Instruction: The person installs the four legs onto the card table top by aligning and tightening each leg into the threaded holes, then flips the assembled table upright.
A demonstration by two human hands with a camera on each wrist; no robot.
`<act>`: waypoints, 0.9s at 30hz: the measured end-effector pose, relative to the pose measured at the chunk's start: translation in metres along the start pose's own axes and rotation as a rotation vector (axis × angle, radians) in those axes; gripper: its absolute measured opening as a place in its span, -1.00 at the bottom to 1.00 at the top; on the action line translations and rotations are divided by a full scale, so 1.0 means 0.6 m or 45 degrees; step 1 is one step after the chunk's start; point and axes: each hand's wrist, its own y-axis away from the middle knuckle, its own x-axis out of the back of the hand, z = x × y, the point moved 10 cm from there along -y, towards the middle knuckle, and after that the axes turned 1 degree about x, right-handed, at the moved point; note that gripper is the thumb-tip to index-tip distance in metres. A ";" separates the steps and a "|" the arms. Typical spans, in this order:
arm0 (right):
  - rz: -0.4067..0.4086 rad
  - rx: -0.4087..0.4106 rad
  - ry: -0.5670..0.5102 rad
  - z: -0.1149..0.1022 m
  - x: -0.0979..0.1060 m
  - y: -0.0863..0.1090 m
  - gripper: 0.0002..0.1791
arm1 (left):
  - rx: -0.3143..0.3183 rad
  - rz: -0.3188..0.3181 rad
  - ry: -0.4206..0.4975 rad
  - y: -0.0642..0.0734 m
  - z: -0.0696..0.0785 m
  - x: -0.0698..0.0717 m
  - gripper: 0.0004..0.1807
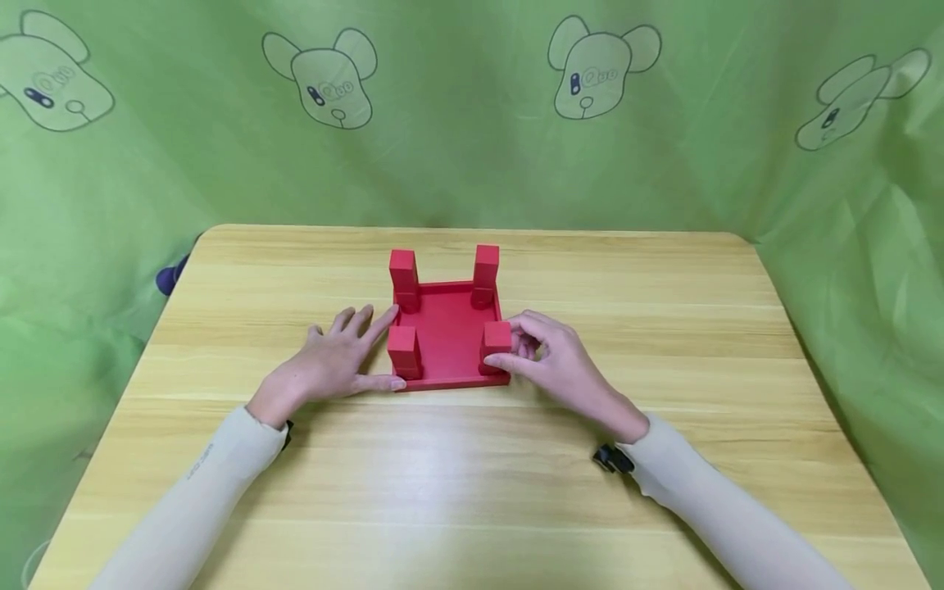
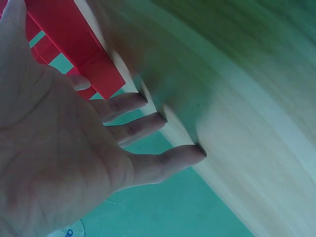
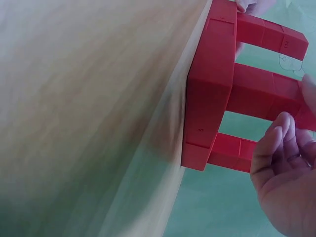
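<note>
A square red frame (image 1: 450, 336) with a low rim lies on the table, a blocky red post standing up at each corner. My right hand (image 1: 556, 352) pinches the near right post (image 1: 497, 336), thumb on its front and the other fingers curled at its right side. In the right wrist view, that post (image 3: 252, 86) shows seams between stacked sections. Spread out along the frame's left side is my left hand (image 1: 328, 360), its thumb at the near left corner and its index fingertip against the left rim. The left palm (image 2: 59, 143) shows in the left wrist view.
The wooden table (image 1: 442, 492) has rounded far corners. Green cloth (image 1: 472, 164) with printed cartoon animal heads hangs behind it and at both sides. A dark blue object (image 1: 168, 280) pokes out past the table's left edge.
</note>
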 end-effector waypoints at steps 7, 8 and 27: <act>0.046 -0.001 -0.007 0.000 0.005 0.001 -0.72 | 0.002 -0.001 0.011 0.003 0.002 0.003 0.33; 0.047 0.002 -0.007 -0.001 0.005 0.001 -0.72 | 0.001 -0.001 0.010 0.003 0.002 0.003 0.32; 0.043 0.033 -0.004 -0.002 -0.002 0.004 -0.71 | 0.010 -0.013 0.006 0.001 0.001 0.000 0.32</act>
